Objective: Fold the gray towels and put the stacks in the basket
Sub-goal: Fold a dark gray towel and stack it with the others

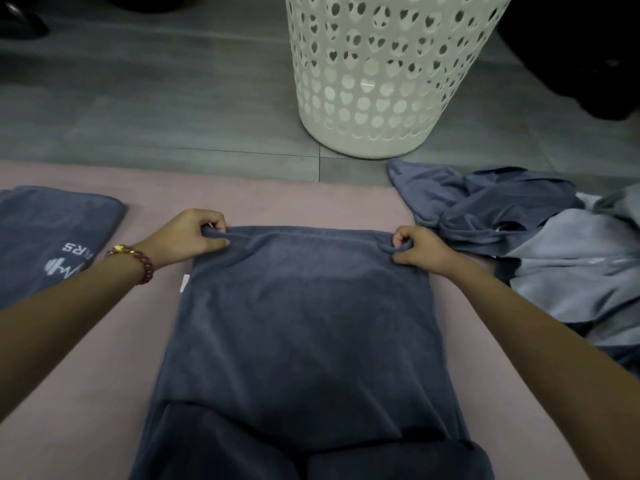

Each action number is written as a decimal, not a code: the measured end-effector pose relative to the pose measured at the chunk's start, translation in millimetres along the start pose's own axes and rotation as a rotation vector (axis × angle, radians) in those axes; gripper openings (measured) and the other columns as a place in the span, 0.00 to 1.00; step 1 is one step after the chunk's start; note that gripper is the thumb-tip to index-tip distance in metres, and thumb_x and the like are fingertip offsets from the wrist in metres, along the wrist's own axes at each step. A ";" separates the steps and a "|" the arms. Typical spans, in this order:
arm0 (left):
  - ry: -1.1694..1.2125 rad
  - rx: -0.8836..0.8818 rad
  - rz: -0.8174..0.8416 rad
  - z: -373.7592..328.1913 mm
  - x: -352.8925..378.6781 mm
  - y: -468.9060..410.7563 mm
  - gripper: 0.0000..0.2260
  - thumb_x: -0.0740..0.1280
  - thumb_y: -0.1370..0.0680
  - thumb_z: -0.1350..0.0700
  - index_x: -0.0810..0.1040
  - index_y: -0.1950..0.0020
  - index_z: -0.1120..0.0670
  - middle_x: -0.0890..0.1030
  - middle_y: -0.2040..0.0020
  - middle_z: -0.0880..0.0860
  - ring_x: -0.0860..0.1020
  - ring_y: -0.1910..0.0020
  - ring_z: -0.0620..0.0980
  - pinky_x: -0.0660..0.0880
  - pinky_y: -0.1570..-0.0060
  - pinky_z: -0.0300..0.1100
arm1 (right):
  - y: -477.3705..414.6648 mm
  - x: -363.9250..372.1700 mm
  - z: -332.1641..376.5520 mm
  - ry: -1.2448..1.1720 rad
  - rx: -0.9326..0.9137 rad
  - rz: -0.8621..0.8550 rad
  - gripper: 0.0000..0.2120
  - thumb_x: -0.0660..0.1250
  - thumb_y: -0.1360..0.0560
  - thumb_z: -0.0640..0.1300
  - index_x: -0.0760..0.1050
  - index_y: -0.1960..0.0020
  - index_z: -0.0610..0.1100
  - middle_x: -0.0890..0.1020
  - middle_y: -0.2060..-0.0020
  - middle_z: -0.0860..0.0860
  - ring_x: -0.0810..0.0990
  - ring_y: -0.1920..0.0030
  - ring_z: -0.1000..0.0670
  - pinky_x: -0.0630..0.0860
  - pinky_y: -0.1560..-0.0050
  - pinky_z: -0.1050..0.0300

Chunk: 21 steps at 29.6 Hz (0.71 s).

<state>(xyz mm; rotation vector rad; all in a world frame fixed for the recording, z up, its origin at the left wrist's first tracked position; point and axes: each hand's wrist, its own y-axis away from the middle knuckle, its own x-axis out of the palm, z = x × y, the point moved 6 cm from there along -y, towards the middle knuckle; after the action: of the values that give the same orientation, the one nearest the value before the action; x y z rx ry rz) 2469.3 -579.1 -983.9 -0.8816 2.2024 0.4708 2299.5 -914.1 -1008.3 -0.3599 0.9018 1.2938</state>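
Head view: the gray towel (304, 323) lies flat at centre on a pink mat (311, 199). The left hand (194, 237) pinches its 10 o'clock corner and the right hand (419, 249) its 2 o'clock corner. The white basket (381, 81) stands at 12, a folded towel (52, 237) at 9, and a crumpled towel pile (536, 237) at 3.

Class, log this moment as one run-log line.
phase: folding | left hand: pinches towel far corner | right hand: pinches other far corner | basket: upright
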 end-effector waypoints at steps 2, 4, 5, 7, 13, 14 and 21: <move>-0.016 0.003 -0.016 2.2 -7.2 9.5 0.04 0.67 0.36 0.52 0.74 0.67 0.50 0.78 0.66 0.40 0.72 0.68 0.39 0.65 0.66 0.27 | 7.1 -6.8 6.2 -0.091 0.002 -0.029 0.14 0.70 0.32 0.31 0.70 0.66 0.47 0.73 0.69 0.53 0.69 0.69 0.57 0.66 0.68 0.67; -0.015 0.015 -0.052 -0.9 -16.7 20.6 0.04 0.69 0.35 0.52 0.76 0.64 0.43 0.78 0.63 0.37 0.74 0.65 0.36 0.66 0.61 0.27 | 18.8 -18.5 15.6 -0.175 -0.022 -0.075 0.13 0.69 0.31 0.31 0.71 0.65 0.46 0.74 0.67 0.53 0.71 0.65 0.57 0.68 0.66 0.72; -0.011 0.026 -0.078 -4.1 -22.2 26.5 0.06 0.71 0.34 0.52 0.76 0.64 0.42 0.78 0.62 0.36 0.74 0.63 0.34 0.66 0.59 0.26 | 27.1 -25.6 20.1 -0.226 -0.033 -0.100 0.11 0.70 0.30 0.32 0.73 0.64 0.45 0.76 0.66 0.53 0.73 0.64 0.58 0.69 0.65 0.74; 0.016 0.037 -0.144 -12.9 -34.5 37.8 0.12 0.75 0.31 0.58 0.76 0.66 0.45 0.79 0.63 0.34 0.74 0.63 0.31 0.66 0.57 0.23 | 45.6 -39.4 25.7 -0.323 -0.063 -0.146 0.07 0.71 0.29 0.33 0.78 0.60 0.45 0.80 0.64 0.56 0.77 0.63 0.63 0.70 0.62 0.76; 0.182 0.020 -0.314 -45.3 -74.0 71.1 0.10 0.72 0.29 0.67 0.75 0.65 0.55 0.80 0.67 0.36 0.75 0.68 0.34 0.70 0.62 0.26 | 107.0 -77.6 34.9 -0.410 -0.115 -0.311 0.09 0.72 0.30 0.32 0.81 0.58 0.46 0.83 0.68 0.63 0.78 0.63 0.66 0.73 0.56 0.74; 0.206 0.022 -0.347 -52.6 -80.7 75.7 0.11 0.71 0.28 0.67 0.75 0.65 0.54 0.80 0.67 0.36 0.75 0.67 0.34 0.70 0.62 0.26 | 115.7 -84.1 37.8 -0.424 -0.117 -0.347 0.10 0.71 0.30 0.32 0.81 0.59 0.47 0.82 0.68 0.63 0.78 0.64 0.66 0.73 0.56 0.74; 0.314 0.101 -0.650 -129.7 -151.7 96.5 0.12 0.70 0.28 0.66 0.76 0.64 0.50 0.78 0.70 0.33 0.75 0.69 0.30 0.70 0.61 0.22 | 157.2 -168.7 86.1 -0.427 -0.204 -0.609 0.04 0.71 0.29 0.35 0.81 0.56 0.42 0.81 0.70 0.67 0.76 0.65 0.69 0.70 0.61 0.77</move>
<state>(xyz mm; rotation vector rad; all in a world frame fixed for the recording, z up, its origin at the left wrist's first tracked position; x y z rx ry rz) 2417.3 -514.4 -778.3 -1.6127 2.0185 -0.0987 2184.5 -923.9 -790.8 -0.4524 0.2594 0.8442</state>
